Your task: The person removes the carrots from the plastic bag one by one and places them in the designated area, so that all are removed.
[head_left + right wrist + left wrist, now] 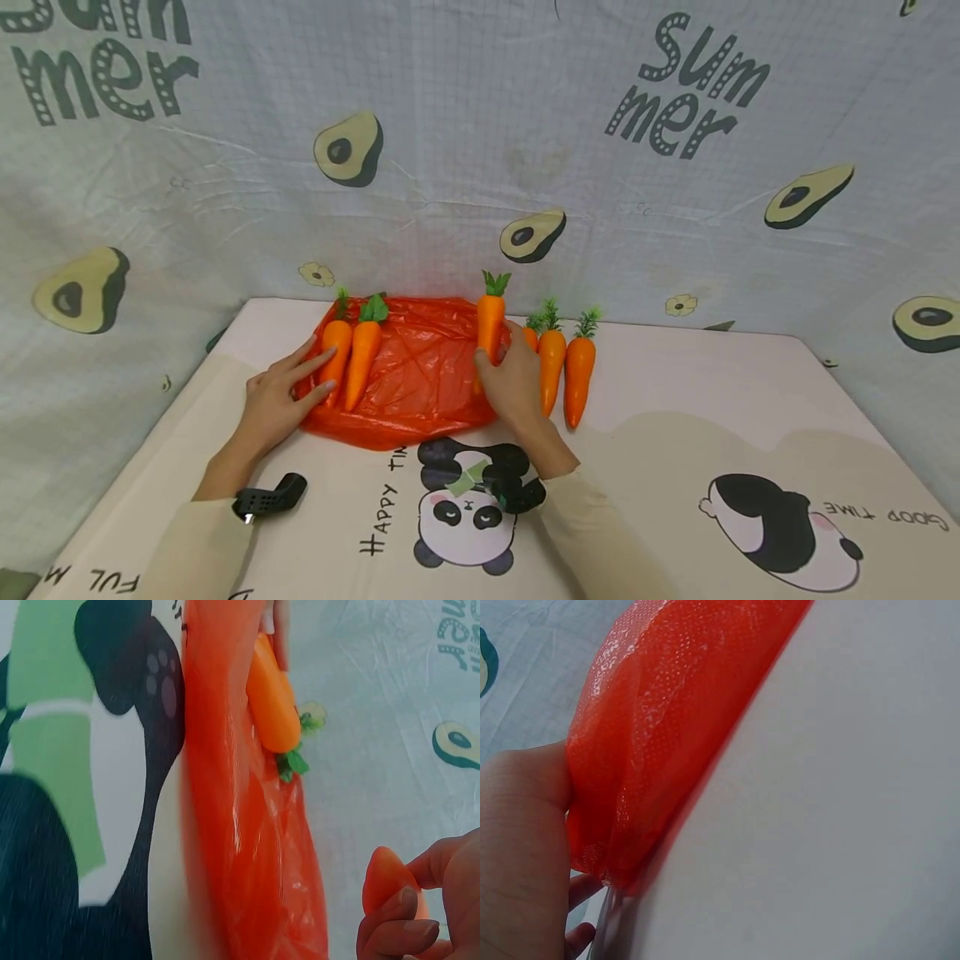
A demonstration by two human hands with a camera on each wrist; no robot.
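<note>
A red plastic bag (427,367) lies spread on the table, with two orange carrots on its left part. My left hand (277,398) is at the bag's left edge, its extended fingers resting over the leftmost carrot (337,337). Beside that one lies the second carrot (364,354). In the left wrist view, the hand (525,847) touches the bag's side (652,727). My right hand (513,375) pinches another carrot (491,321), green leaves up, over the bag's right side. The right wrist view shows its tip (386,881) between thumb and fingers.
Right of my right hand lie more carrots, including a middle one (552,362) and an outer one (581,375); another is partly hidden by the hand. The table (660,467) has printed pandas. Behind it hangs a cloth (450,125) with avocado prints.
</note>
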